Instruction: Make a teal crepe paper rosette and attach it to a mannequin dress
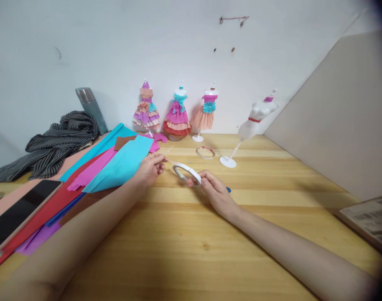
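My right hand (pixel 216 193) grips a narrow roll of white tape (pixel 195 175) by its near edge, holding it tilted above the table. My left hand (pixel 151 168) is closed in a pinch on the tape's loose end, and a short strip stretches between the hand and the roll. Beyond them, a white mini dress-form (pixel 249 128) with a red band at its waist and a magenta neck band stands on a round base. Another thin tape ring (pixel 206 147) lies flat to its left. A small blue object (pixel 228 190) pokes out behind my right hand, mostly hidden.
Three dressed mini dress-forms (pixel 177 113) line the wall. Coloured crepe paper sheets (pixel 118 165) spread over the left side, with a phone (pixel 20 213) on top. Behind them are a striped cloth (pixel 62 140) and a flask (pixel 92 108). A cardboard box (pixel 371 219) sits at right.
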`<state>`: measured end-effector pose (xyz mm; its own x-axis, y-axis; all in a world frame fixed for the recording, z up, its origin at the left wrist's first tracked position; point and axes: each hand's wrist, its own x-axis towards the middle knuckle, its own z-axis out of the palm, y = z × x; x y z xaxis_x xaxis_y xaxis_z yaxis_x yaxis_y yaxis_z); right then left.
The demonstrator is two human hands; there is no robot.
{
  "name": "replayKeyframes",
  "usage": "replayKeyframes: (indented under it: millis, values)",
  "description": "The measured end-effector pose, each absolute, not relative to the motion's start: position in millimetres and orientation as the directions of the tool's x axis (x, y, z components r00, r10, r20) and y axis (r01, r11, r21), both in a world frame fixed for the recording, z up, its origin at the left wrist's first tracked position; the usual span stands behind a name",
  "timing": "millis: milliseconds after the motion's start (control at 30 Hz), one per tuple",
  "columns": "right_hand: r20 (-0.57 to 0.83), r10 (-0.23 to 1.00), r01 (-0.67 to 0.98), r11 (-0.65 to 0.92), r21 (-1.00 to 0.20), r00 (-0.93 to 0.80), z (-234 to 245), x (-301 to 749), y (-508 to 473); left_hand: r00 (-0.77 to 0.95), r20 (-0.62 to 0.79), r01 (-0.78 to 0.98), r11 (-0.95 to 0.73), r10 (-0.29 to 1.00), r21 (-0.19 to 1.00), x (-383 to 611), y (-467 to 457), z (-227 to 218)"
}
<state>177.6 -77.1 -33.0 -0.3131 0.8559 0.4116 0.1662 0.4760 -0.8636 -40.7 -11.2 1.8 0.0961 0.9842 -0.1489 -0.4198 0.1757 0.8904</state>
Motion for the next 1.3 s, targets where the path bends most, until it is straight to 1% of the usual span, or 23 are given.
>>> replayKeyframes:
  millis: [100,233,333,433,533,633,700,767,867,933,1000,1067,1167,1233,1300]
  values:
    - [0.399,0.868,0.115,0.447,-0.887,-0.296,-35,177,-78,0.085,-0.218,-0.392,0.234,0.972,0.89,-36,-15,0]
    - [0.427,0.843,0.162,0.495,-0.854,-0.327,-33,177,-81,0.148,-0.294,-0.343,0.328,0.944,0.88,-26,-26,-1]
    - [0.458,0.803,0.198,0.555,-0.808,-0.382,-29,176,-85,0.226,-0.321,-0.311,0.38,0.92,0.871,-19,-34,-1]
    - [0.47,0.759,0.19,0.596,-0.78,-0.451,-26,176,-87,0.256,-0.308,-0.312,0.38,0.916,0.87,-16,-38,1]
    - [0.421,0.748,0.157,0.564,-0.81,-0.514,-26,176,-86,0.2,-0.222,-0.328,0.279,0.954,0.903,-16,-37,4]
    - [0.377,0.795,0.074,0.464,-0.883,-0.475,-30,178,-82,0.118,-0.122,-0.275,0.151,0.985,0.949,-16,-34,7]
    - [0.371,0.821,-0.006,0.409,-0.913,-0.435,-32,178,-80,0.076,-0.065,-0.189,0.078,0.995,0.979,-16,-35,9]
    - [0.367,0.83,-0.048,0.384,-0.922,-0.419,-33,177,-80,0.053,0.037,-0.054,-0.034,0.998,0.998,-15,-39,11]
    - [0.348,0.824,-0.041,0.37,-0.928,-0.446,-29,174,-84,0.081,0.232,0.158,-0.243,0.969,0.957,-14,-50,15]
    - [0.323,0.809,0.0,0.371,-0.929,-0.491,-26,173,-86,0.122,0.282,0.219,-0.303,0.952,0.928,-12,-57,17]
    - [0.292,0.789,0.067,0.386,-0.92,-0.541,-23,171,-88,0.137,0.252,0.161,-0.272,0.958,0.949,-9,-61,19]
    - [0.273,0.771,0.133,0.418,-0.899,-0.575,-22,170,-88,0.135,0.186,0.014,-0.19,0.973,0.982,-5,-64,20]
    - [0.299,0.763,0.181,0.473,-0.862,-0.573,-22,170,-87,0.121,0.111,-0.186,-0.087,0.986,0.979,-2,-65,23]
    - [0.31,0.752,0.196,0.499,-0.844,-0.581,-23,170,-87,0.119,0.08,-0.248,-0.048,0.99,0.968,-2,-65,25]
    - [0.311,0.728,0.208,0.527,-0.824,-0.611,-23,170,-88,0.134,0.041,-0.27,-0.003,0.99,0.963,-3,-65,28]
